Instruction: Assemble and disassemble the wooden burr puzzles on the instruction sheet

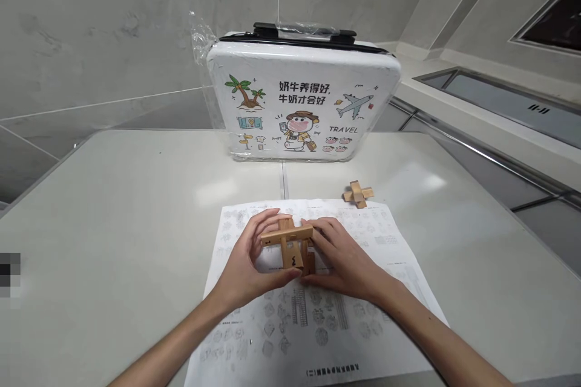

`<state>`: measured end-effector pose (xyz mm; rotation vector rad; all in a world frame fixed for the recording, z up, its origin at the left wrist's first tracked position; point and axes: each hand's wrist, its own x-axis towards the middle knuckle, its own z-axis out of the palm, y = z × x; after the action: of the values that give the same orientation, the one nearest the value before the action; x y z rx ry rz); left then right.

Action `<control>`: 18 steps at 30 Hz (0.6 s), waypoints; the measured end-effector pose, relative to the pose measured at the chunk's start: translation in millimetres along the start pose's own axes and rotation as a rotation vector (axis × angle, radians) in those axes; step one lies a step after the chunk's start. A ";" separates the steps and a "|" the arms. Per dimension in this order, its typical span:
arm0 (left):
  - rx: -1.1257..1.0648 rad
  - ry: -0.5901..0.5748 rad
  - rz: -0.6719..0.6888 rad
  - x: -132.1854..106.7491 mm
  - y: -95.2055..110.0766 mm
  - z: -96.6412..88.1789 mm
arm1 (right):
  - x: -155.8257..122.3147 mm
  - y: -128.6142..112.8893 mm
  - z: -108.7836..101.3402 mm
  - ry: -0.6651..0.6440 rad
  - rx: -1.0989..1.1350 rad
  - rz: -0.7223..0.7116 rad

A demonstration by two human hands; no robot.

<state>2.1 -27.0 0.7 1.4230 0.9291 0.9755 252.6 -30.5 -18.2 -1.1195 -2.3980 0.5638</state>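
Both hands hold a partly interlocked set of wooden puzzle pieces [291,252] above a printed sheet. My left hand [249,260] curls around its left side, with the thumb at the lower end of a piece marked 3. A crosswise piece lies over the top. On the other side, my right hand [342,257] grips the pieces on the right, its fingertips close to the left thumb. Some of the joints are hidden by the fingers. The instruction sheet [363,344] shows small puzzle drawings and appears upside down to me.
A small assembled wooden cross puzzle [358,194] rests at the sheet's far right edge. Behind it stands a white cartoon-printed suitcase [304,103] in clear plastic. The pale table [113,224] extends to both sides, with a tiled wall [113,30] at the back.
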 end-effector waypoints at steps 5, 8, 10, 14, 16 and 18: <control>0.008 -0.017 0.022 -1.1 -0.9 0.6 | -0.7 3.5 7.2 0.034 -0.055 -0.059; 0.013 -0.017 0.017 -1.1 -1.4 0.3 | 0.0 3.3 6.4 0.047 -0.037 -0.064; 0.022 -0.017 0.014 -1.2 -1.3 0.3 | 0.9 2.5 4.2 0.082 0.005 -0.056; 0.055 -0.045 0.005 -2.2 -0.8 1.5 | 2.2 0.5 0.6 0.261 0.170 -0.014; 0.069 -0.071 0.007 -3.0 -0.8 2.4 | 1.8 -0.7 0.5 0.330 0.234 -0.005; 0.078 -0.107 0.008 -3.8 -1.2 3.2 | 1.0 -1.9 1.4 0.353 0.255 -0.008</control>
<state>3.8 -31.6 -0.8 1.5309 0.8912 0.8684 250.1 -31.1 -18.2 -1.0031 -1.9668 0.5946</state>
